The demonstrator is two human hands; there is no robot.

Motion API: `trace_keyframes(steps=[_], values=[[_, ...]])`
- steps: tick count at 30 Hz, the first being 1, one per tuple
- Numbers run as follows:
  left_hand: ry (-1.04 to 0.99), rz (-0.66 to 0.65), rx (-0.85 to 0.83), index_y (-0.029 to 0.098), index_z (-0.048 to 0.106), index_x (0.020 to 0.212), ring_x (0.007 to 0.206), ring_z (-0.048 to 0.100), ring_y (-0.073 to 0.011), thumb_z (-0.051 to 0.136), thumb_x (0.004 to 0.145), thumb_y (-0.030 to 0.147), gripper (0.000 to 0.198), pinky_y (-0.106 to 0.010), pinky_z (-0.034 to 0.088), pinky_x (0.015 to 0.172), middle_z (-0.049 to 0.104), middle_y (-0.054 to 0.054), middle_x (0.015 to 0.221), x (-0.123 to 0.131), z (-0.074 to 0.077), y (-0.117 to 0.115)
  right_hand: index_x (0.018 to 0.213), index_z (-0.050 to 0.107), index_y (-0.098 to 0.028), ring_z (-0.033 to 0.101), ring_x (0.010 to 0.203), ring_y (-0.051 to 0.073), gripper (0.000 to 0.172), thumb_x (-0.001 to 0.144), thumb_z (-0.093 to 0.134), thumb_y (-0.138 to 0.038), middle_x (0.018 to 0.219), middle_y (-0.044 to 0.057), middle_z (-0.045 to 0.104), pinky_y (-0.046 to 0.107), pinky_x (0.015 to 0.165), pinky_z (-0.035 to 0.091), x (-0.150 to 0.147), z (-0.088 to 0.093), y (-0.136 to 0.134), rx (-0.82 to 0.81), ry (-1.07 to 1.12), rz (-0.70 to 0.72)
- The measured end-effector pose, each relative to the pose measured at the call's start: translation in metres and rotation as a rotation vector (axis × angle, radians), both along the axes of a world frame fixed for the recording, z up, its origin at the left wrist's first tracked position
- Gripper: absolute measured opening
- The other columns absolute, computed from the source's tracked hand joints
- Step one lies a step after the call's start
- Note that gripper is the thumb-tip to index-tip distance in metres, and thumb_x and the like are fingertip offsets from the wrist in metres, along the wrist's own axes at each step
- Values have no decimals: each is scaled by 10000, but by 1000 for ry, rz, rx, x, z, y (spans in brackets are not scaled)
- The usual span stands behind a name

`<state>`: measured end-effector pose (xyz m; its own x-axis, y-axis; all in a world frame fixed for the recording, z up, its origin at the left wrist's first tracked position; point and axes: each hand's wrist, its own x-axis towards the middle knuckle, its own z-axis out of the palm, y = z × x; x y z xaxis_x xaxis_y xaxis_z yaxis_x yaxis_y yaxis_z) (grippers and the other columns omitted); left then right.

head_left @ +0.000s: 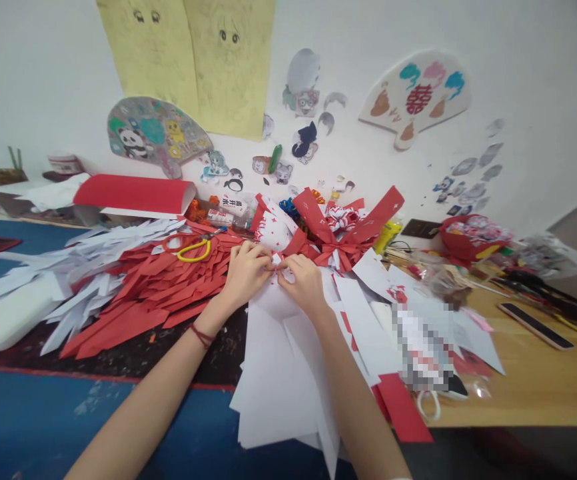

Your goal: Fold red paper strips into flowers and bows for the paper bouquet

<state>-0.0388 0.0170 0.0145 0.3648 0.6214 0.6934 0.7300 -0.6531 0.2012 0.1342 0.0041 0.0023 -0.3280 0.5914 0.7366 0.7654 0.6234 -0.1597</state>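
Left hand (249, 270) and right hand (303, 281) pinch the red-and-white paper piece (276, 259), midway between them, beyond white sheets (278, 393). Neither nearer. Long axis: I can't tell.

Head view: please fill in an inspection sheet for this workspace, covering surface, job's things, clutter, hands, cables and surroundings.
Surface: wooden tabletop at right, blue surface at left.
Job's things: white sheets in the middle; red paper strips and white paper strips heaped at left.
Clutter: yellow-handled scissors on the red heap; slim phone-like slab at right.
Hands: left hand and right hand pinch a small paper piece between them.
Cables: dark cord-like items, right rear; too blurred to confirm.
Surroundings: white wall with painted fans and yellow drawings.
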Motion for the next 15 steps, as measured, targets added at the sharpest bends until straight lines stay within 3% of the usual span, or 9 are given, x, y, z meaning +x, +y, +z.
trace_keyframes(steps=[8,15], values=[[149,-101,-22,254,715,846,942,472,-233,658,830,321,90,-376,302,749,663,-31,979,-9,-3,5,743,590,-184,526,776,201,105,800,553,-105,756,43,608,309,705,366,3,-11,5,-30,-90,-1],[241,-148,-45,247,713,835,895,497,-229,644,833,302,88,-366,307,741,659,-36,847,-15,1,5,729,588,-180,501,753,201,133,791,528,-79,726,46,574,310,686,354,0,-13,4,-15,-115,25]])
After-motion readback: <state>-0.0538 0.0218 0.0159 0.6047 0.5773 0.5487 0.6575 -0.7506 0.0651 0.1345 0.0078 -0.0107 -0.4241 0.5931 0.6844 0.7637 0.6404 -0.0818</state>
